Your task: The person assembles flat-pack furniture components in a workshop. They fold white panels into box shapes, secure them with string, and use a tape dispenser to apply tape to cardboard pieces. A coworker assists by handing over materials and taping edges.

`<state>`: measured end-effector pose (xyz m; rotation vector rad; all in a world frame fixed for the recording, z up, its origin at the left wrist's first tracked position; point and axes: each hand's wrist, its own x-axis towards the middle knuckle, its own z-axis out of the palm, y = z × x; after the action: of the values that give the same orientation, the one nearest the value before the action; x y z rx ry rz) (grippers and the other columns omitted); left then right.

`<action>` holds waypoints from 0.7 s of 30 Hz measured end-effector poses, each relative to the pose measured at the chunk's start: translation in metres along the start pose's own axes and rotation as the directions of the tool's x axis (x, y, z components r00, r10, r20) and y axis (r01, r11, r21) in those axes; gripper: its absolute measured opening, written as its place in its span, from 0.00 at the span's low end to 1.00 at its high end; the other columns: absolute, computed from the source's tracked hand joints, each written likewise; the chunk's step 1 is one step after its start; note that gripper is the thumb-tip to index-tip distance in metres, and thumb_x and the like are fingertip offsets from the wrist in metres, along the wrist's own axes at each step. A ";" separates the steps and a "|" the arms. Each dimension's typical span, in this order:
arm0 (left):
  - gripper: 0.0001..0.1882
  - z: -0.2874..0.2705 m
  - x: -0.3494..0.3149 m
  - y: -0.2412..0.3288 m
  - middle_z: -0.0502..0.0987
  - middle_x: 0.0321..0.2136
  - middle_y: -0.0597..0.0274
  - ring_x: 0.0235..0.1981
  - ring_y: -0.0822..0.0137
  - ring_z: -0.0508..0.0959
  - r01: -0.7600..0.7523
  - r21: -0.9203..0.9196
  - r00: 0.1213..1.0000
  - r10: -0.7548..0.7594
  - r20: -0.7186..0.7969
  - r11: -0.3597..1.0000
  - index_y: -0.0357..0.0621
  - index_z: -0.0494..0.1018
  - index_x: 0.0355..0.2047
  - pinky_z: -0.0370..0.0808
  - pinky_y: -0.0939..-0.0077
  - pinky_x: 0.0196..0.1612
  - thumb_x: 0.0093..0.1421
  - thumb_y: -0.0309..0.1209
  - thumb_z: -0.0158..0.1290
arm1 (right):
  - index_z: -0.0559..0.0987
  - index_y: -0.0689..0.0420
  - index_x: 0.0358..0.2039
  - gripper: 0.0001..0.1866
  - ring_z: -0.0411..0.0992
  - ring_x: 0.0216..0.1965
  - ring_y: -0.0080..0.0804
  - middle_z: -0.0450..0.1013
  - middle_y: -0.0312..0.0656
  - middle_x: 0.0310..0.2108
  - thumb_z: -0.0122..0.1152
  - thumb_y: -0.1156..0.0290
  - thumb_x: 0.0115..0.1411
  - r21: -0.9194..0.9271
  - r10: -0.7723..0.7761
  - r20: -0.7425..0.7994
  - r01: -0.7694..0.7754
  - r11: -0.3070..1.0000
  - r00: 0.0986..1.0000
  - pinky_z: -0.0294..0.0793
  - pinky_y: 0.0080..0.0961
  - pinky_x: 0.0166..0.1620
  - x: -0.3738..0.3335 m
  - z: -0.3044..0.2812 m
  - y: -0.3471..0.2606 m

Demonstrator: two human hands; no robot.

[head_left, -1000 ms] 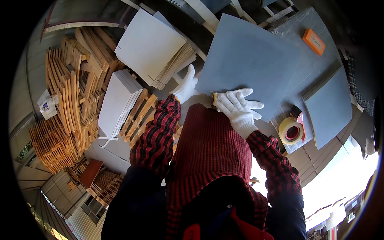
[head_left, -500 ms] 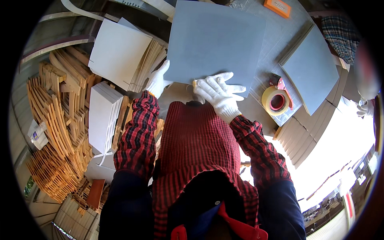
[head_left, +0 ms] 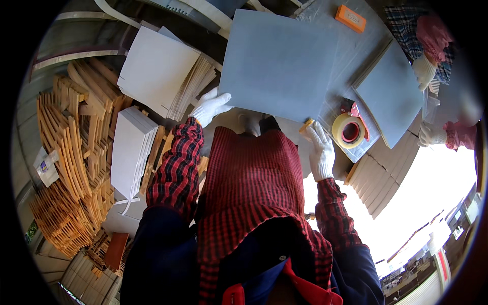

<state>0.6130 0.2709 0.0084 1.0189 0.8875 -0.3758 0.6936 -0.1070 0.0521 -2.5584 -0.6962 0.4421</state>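
A large flat grey sheet [head_left: 277,63] lies in front of me on the worktable. At its near left corner is my left hand [head_left: 211,107], in a white knit glove, with fingers closed on the edge. My right hand [head_left: 321,152], gloved alike, is by the sheet's near right corner. Its fingertips pinch a small tan piece [head_left: 306,125], mostly covered by the glove, so its kind is unclear. Just right of that hand sits a tape dispenser [head_left: 351,129] with a roll of yellowish tape and a red handle.
A stack of grey sheets [head_left: 390,94] lies at the right, an orange box [head_left: 351,19] at the back. White board stacks [head_left: 157,68] and wooden slats [head_left: 71,152] stand at the left. At the far right show a co-worker's gloved hands [head_left: 426,71].
My right hand has moved right and nearer, off the sheet's middle edge to its near right corner. My left hand has closed at the left corner. The co-worker's hands have come into view.
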 end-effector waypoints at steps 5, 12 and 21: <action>0.34 -0.002 -0.006 0.001 0.68 0.60 0.59 0.58 0.66 0.71 0.008 0.039 0.998 -0.011 0.059 0.999 0.46 0.57 0.70 0.70 0.69 0.62 0.64 0.21 0.53 | 0.79 0.59 0.54 0.22 0.72 0.59 0.41 0.74 0.48 0.58 0.49 0.86 0.61 0.305 0.210 -0.112 -0.167 0.938 0.971 0.72 0.34 0.60 0.018 -0.036 -0.010; 0.42 -0.005 -0.008 0.022 0.70 0.59 0.59 0.55 0.69 0.70 -0.046 0.410 0.986 -0.025 0.167 0.911 0.42 0.50 0.72 0.68 0.75 0.58 0.60 0.19 0.54 | 0.81 0.54 0.53 0.22 0.73 0.58 0.42 0.75 0.49 0.56 0.52 0.85 0.61 0.334 0.059 -0.407 0.089 0.938 0.911 0.70 0.30 0.61 0.199 -0.078 -0.021; 0.30 -0.008 0.020 0.041 0.75 0.55 0.56 0.50 0.66 0.75 0.106 -0.058 0.983 -0.096 0.154 0.993 0.38 0.62 0.66 0.71 0.71 0.54 0.63 0.28 0.48 | 0.77 0.47 0.54 0.24 0.69 0.54 0.51 0.71 0.39 0.54 0.54 0.78 0.57 -0.339 -0.054 -0.086 0.021 0.941 0.995 0.72 0.49 0.54 0.307 -0.079 -0.034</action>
<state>0.6479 0.3008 0.0139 0.8748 0.8118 -0.4998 0.9650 0.0580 0.0798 -2.8570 -0.8471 0.1989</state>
